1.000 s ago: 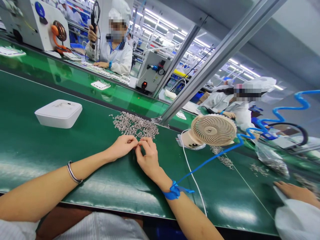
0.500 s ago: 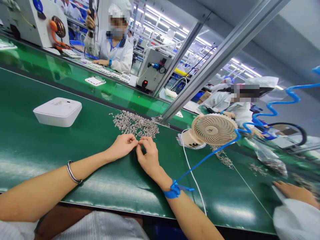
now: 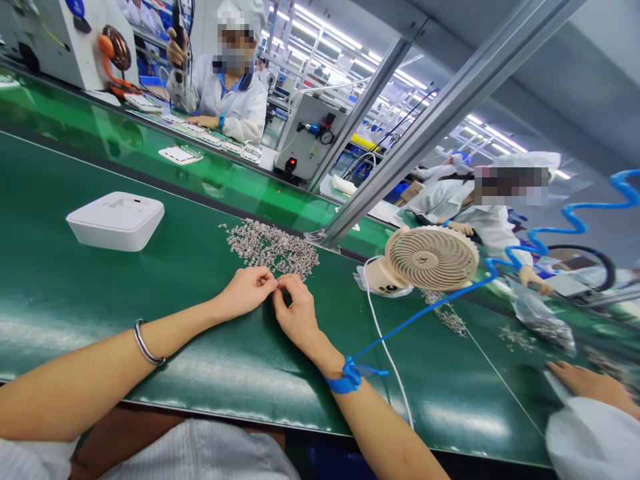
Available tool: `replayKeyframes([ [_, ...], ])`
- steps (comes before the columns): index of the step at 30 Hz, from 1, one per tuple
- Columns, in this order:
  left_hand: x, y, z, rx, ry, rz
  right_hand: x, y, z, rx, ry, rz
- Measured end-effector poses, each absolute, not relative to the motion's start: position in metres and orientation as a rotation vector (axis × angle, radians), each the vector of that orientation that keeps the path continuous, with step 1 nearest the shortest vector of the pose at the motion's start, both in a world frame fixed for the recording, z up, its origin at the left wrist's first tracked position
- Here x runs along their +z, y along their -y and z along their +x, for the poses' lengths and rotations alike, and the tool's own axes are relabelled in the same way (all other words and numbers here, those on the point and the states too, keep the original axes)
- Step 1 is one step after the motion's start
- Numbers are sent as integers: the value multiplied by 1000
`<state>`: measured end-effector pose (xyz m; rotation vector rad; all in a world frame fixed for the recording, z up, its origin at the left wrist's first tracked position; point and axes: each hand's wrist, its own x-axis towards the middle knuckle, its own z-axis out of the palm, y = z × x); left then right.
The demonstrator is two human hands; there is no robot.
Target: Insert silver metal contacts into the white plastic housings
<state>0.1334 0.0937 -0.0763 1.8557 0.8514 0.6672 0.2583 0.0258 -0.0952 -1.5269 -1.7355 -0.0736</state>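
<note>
My left hand [image 3: 249, 291] and my right hand [image 3: 297, 312] meet at the fingertips over the green work surface [image 3: 210, 360]. Both are closed in a pinch; whatever sits between the fingers is too small or hidden to make out. Just beyond them spreads a pile of small metallic parts [image 3: 270, 245], its near edge close to my fingertips. A metal bangle [image 3: 146, 343] rings my left wrist. Around my right wrist is a blue strap [image 3: 346, 377], from which a coiled blue cord [image 3: 425, 308] runs off to the right.
A white square box-shaped device [image 3: 116, 223] stands to the left. Right of the pile are a beige fan [image 3: 425, 260] with a white cable [image 3: 383, 333] and a metal post [image 3: 380, 180]. Behind runs a belt with white panels [image 3: 180, 155]. A neighbour's hand [image 3: 593, 387] rests at right.
My hands keep almost the same pinched pose. A white panel on the belt behind has shifted left. The blue cord has swung a little, and a co-worker's hand at far right has moved.
</note>
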Motion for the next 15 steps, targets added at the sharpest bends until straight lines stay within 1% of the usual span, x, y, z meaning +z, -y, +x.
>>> replayKeyframes([
  [15,-76,-93,134,679,-860,1860,-94,-25,257,-62,1720,-1495],
])
